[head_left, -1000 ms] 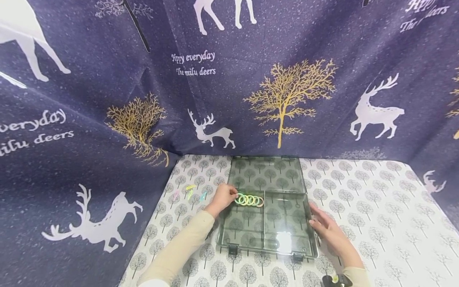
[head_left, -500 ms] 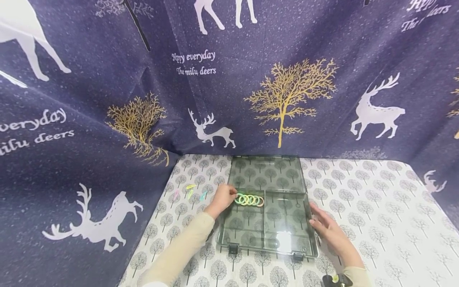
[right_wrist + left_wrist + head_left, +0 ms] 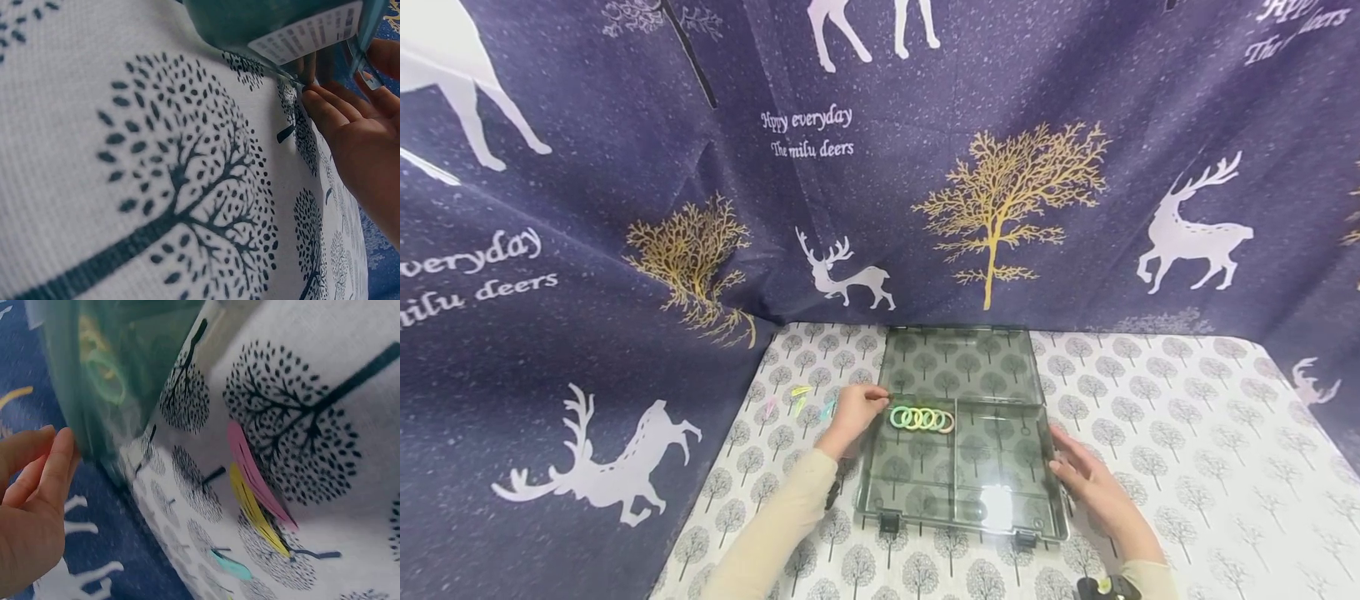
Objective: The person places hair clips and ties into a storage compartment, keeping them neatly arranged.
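A dark translucent compartment box (image 3: 956, 467) lies with its lid (image 3: 958, 367) folded back. Overlapping pastel rings, like hair ties (image 3: 921, 419), form a row in its back left compartment. My left hand (image 3: 856, 414) is at the box's back left corner, fingertips beside the wall and nothing visible in them. The left wrist view shows that hand (image 3: 37, 500) with fingers extended by the green-tinted edge. On the right side, my right hand (image 3: 1093, 479) rests fairly straight fingers against the box wall, thumb near the rim; its fingertips (image 3: 315, 103) touch the box low down.
Several snap hair clips lie left of the box: yellow (image 3: 801, 390), pink (image 3: 770, 408) and blue (image 3: 827, 410) ones among them. Two latches, left (image 3: 890, 522) and right (image 3: 1026, 538), stick out in front. A dark blue curtain (image 3: 865, 192) hangs behind the table.
My left hand has come away from the leftmost ring and shifted slightly back and left to the box corner. The rings stay in their row; my right hand keeps its place.
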`<control>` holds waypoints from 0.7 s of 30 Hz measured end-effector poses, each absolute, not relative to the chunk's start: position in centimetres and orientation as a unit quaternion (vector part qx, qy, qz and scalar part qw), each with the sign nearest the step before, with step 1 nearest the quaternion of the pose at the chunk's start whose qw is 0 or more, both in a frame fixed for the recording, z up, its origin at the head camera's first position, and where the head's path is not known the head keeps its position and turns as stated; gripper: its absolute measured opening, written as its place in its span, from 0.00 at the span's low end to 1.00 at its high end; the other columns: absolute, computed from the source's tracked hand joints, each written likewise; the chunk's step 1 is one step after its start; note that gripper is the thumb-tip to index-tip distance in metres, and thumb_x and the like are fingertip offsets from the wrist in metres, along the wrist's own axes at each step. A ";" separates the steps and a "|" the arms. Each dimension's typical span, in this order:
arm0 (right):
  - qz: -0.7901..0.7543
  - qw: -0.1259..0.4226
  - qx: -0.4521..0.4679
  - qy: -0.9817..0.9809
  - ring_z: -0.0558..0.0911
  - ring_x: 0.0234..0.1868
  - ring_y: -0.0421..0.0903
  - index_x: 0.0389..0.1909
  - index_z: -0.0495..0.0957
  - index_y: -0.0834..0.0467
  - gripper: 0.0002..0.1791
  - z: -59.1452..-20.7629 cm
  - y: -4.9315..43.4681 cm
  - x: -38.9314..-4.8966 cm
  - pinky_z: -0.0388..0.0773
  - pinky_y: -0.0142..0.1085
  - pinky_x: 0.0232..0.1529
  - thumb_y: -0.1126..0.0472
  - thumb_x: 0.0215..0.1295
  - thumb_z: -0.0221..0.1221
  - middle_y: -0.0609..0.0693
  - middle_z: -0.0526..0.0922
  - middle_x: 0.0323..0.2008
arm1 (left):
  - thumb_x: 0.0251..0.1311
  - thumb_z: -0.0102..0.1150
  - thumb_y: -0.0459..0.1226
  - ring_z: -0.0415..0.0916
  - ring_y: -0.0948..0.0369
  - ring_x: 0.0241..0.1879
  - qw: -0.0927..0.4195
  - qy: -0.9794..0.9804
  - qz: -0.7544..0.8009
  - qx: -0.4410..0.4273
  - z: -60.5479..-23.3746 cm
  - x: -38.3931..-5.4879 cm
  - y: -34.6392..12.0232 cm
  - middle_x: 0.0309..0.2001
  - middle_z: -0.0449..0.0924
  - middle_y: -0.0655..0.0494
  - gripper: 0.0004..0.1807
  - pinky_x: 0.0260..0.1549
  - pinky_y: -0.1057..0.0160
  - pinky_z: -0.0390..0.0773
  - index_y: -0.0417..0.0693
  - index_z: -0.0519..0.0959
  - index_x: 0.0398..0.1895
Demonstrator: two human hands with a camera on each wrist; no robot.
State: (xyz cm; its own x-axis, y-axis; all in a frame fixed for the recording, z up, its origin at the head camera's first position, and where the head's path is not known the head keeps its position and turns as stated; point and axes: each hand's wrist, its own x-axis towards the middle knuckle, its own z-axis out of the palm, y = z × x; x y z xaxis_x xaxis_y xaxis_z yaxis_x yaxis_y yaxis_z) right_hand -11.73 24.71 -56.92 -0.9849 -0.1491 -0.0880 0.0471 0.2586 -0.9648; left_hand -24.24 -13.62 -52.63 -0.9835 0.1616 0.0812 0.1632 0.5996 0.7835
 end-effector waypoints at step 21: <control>-0.607 0.085 -0.031 0.790 0.50 0.71 0.68 0.75 0.48 0.59 0.35 -56.8 24.8 -11.8 0.59 0.60 0.65 0.59 0.72 0.52 0.63 0.45 0.74 | 0.58 0.60 0.25 0.80 0.49 0.40 0.095 -0.878 -0.469 0.002 -53.8 -24.1 -20.7 0.40 0.83 0.41 0.11 0.42 0.58 0.85 0.32 0.81 0.44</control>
